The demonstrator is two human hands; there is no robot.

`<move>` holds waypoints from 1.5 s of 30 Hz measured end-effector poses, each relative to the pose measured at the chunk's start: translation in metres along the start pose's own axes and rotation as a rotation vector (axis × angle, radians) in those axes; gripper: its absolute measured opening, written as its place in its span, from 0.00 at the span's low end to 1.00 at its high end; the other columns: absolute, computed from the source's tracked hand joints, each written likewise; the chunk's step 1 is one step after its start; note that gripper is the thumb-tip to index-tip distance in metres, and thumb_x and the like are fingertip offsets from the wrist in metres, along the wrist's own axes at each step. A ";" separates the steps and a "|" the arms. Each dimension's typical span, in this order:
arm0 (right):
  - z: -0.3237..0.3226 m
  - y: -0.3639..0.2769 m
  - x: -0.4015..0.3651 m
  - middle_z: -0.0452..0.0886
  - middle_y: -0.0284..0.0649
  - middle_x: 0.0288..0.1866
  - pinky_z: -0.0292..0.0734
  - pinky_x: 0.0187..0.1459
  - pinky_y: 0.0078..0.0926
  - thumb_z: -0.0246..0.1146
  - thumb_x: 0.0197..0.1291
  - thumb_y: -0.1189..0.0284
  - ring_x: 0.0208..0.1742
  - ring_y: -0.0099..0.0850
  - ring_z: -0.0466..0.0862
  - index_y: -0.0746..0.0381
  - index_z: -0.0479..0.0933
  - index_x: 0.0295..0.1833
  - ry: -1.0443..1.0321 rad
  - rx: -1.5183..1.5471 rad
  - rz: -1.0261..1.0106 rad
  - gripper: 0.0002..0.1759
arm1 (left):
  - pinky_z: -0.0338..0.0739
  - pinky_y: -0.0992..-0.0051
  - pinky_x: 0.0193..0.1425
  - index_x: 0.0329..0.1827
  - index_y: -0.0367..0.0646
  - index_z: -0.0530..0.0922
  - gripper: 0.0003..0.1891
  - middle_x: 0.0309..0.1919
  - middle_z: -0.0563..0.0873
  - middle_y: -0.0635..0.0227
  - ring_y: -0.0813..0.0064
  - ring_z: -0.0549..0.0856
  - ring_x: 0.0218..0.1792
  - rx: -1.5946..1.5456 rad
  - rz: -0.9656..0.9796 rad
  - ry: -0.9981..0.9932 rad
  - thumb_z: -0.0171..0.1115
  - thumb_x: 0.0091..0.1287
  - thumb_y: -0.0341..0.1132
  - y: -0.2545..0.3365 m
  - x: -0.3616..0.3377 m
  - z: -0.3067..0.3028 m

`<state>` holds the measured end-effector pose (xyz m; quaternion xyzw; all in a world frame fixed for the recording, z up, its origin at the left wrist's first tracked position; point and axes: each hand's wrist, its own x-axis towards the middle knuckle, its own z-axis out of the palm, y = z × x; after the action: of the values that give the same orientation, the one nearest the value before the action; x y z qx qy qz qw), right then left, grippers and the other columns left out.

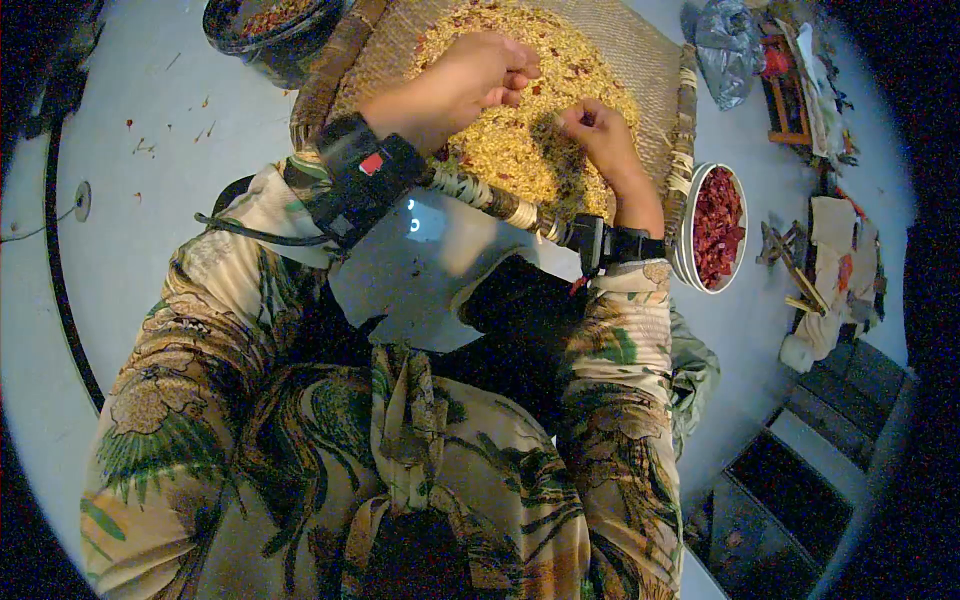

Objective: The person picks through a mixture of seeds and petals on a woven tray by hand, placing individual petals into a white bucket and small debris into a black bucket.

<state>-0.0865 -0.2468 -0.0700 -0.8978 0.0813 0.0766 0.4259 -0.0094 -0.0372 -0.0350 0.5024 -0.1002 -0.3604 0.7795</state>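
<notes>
Small yellow grains [500,160] lie across the tan woven tray [660,110], probably light and slippery; I'd scoop from beneath. Whether my curled left grip [488,68] or right grip [604,138] holds any, I can't tell.

At 12 o'clock, yellow pieces [500,160] flecked with dark red cover a tan, cross-woven tray [650,95]. At 2, a white bowl [683,240] surrounds deep red pieces [717,228]; at 11, a black bucket [300,50]. Toward 6, cream clothing [510,440] carries green-and-brown botanical print. Pale blue-grey floor [150,230] fills 9.
</notes>
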 end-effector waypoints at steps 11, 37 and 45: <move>-0.003 -0.069 -0.015 0.77 0.31 0.28 0.70 0.29 0.17 0.57 0.57 0.66 0.27 0.20 0.75 0.65 0.76 0.37 0.047 0.366 -0.049 0.12 | 0.77 0.75 0.33 0.39 0.33 0.68 0.23 0.28 0.76 0.62 0.74 0.77 0.29 -0.178 -0.216 -0.007 0.45 0.65 0.50 -0.026 0.005 0.006; 0.013 0.019 -0.004 0.80 0.36 0.41 0.71 0.46 0.23 0.59 0.51 0.74 0.41 0.26 0.78 0.64 0.76 0.46 -0.257 -0.005 -0.028 0.14 | 0.75 0.78 0.32 0.37 0.35 0.71 0.14 0.28 0.77 0.65 0.75 0.77 0.28 -0.010 0.079 0.008 0.45 0.65 0.39 0.006 -0.010 -0.001; -0.020 0.035 -0.015 0.81 0.34 0.40 0.71 0.46 0.22 0.59 0.51 0.74 0.41 0.23 0.77 0.65 0.77 0.44 -0.429 0.023 0.158 0.13 | 0.75 0.79 0.34 0.41 0.35 0.69 0.11 0.31 0.76 0.65 0.77 0.77 0.31 0.011 0.083 -0.060 0.46 0.63 0.35 0.001 -0.001 -0.009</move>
<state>-0.1071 -0.2832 -0.0810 -0.8468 0.0598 0.2980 0.4364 -0.0049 -0.0296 -0.0381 0.4911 -0.1463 -0.3422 0.7876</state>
